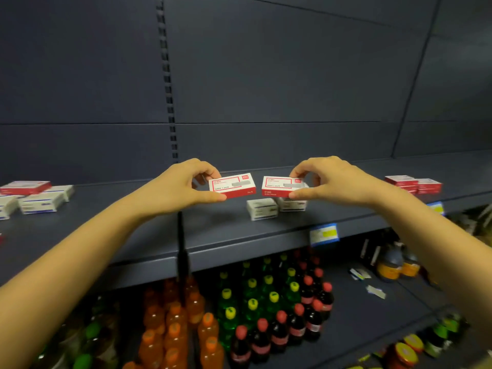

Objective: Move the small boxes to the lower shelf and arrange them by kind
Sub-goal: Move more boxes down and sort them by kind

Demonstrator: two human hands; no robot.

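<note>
My left hand (183, 185) pinches one small red-and-white cardboard box (232, 185); my right hand (328, 179) pinches its twin (282, 186); both held above the dark grey metal shelf (149, 217), over two white boxes (262, 209).

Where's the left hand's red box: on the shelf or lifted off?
Lifted off. The left hand pinches the red box, thumb beneath its edge; bare shelf shows below it.

Dim, even light; wide-angle bending (strongest at edges), lower corners blurred.
</note>
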